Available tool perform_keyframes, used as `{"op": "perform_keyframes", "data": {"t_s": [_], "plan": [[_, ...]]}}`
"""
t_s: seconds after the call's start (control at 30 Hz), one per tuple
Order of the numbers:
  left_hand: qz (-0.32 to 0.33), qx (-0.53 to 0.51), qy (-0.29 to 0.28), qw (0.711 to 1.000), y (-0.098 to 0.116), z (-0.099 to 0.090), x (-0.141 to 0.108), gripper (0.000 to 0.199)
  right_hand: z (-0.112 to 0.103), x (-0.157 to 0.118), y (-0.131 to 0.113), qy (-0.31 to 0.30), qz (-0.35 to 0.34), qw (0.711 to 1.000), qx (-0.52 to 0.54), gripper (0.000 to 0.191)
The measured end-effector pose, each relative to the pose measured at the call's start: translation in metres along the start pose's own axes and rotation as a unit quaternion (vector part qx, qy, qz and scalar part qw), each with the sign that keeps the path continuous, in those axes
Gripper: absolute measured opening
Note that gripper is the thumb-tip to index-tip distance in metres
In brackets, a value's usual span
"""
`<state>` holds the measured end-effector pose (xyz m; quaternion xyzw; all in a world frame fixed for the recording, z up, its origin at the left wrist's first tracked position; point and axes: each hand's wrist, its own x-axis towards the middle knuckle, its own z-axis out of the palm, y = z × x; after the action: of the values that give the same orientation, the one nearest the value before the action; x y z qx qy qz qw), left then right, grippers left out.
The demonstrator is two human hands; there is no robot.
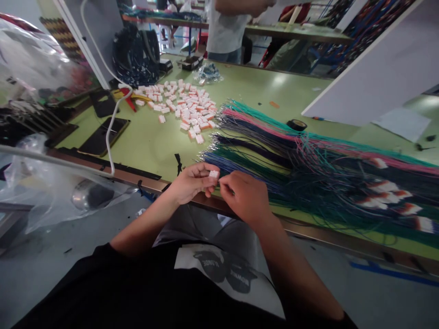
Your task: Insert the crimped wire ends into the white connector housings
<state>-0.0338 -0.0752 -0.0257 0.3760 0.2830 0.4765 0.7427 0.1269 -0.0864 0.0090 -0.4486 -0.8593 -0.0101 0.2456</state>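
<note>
My left hand (194,183) pinches a small white plastic connector housing (214,174) between thumb and fingers, above the table's front edge. Just right of it, my right hand (245,194) is closed in a pinch, fingertips almost at the housing; whatever lies in that pinch is too small to make out. Beyond my hands is a loose pile of white and orange connector housings (192,107). Bundled wires, among them green wires (236,162), pink wires (260,127) and teal wires (254,112), run off to the right with metal-tipped ends toward the pile.
White-orange connectors on wires (384,197) lie at right. A black tape roll (297,124) sits behind the wires. At left are a phone (104,137), red-yellow pliers (128,98) and a bent white rod (110,137). A person (226,32) stands across the table (147,141).
</note>
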Motion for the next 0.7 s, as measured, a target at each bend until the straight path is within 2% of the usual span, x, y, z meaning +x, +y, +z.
{"op": "perform_keyframes", "data": {"t_s": [0.27,0.4,0.53,0.7], "plan": [[-0.053,0.035,0.006,0.998,0.004,0.003,-0.001,0.036,0.006,-0.004,0.006,-0.014,0.0,0.999,0.036,0.02],[-0.044,0.041,-0.003,0.998,0.003,0.002,-0.001,0.035,0.006,-0.005,0.009,-0.01,0.009,0.998,0.069,0.018],[-0.022,0.037,-0.007,0.999,0.001,0.0,0.0,0.03,0.006,-0.007,0.012,0.027,0.015,0.99,0.138,0.01],[-0.026,0.03,-0.005,0.999,0.001,0.001,0.0,0.032,0.008,-0.009,0.011,0.05,0.014,0.991,0.125,0.015]]}}
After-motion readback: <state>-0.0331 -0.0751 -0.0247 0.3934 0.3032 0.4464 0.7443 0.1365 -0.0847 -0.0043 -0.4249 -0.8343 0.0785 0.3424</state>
